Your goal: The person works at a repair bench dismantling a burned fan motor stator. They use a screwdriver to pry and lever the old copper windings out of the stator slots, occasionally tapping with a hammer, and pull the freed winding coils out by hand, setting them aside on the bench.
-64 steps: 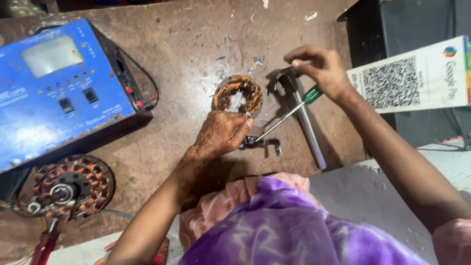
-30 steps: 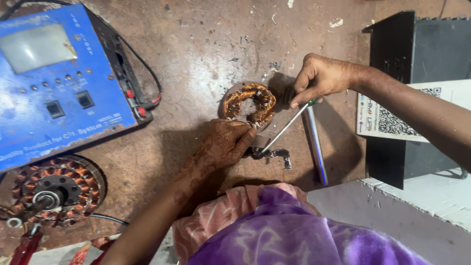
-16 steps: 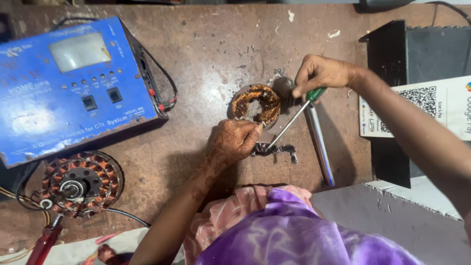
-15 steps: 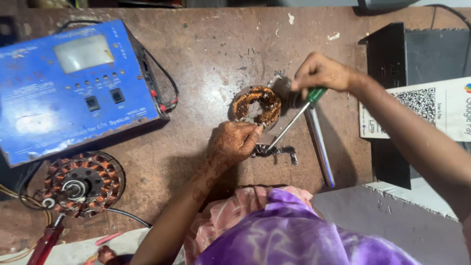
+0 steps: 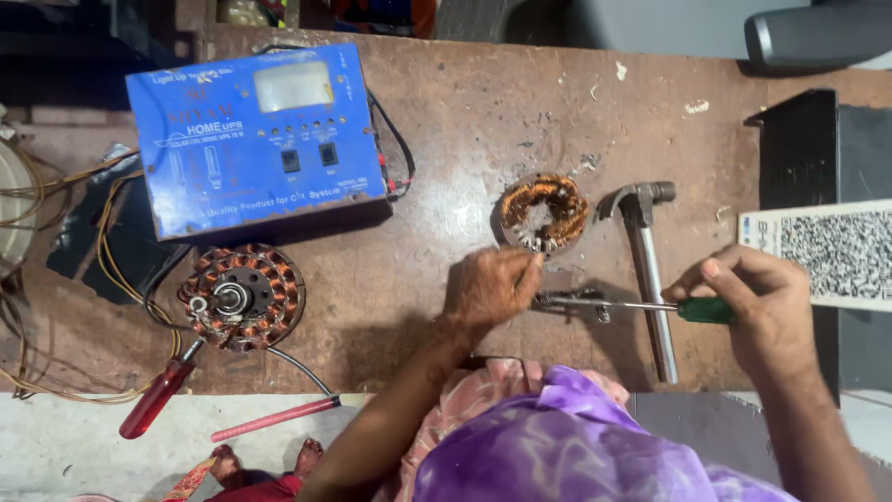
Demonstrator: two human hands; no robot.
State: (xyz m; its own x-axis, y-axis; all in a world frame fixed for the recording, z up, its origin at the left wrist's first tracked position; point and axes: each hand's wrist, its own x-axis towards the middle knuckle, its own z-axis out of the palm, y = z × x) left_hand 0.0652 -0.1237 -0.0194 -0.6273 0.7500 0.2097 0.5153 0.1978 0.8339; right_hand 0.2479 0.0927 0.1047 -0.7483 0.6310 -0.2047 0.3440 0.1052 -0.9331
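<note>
My right hand [image 5: 757, 302] grips a green-handled screwdriver [image 5: 650, 306] that lies nearly level, its tip pointing left at a small metal part [image 5: 569, 301] on the brown bench. My left hand [image 5: 490, 286] rests on the bench with its fingertips at that part's left end. Just beyond my left hand sits a small copper-wound coil ring [image 5: 544, 213]. A metal hammer [image 5: 645, 262] lies lengthwise under the screwdriver shaft, its head toward the far side.
A blue box unit [image 5: 253, 139] with switches and a small screen stands at the back left. A larger copper-wound stator [image 5: 241, 297] lies at the front left beside red-handled tools [image 5: 158, 398]. Loose wires trail at the left edge. A black box [image 5: 804, 158] and patterned card [image 5: 822, 251] sit right.
My right hand has swung the screwdriver down from a steep slant near the coil ring to a nearly level position. My left hand stays by the small metal part. The hammer head is uncovered.
</note>
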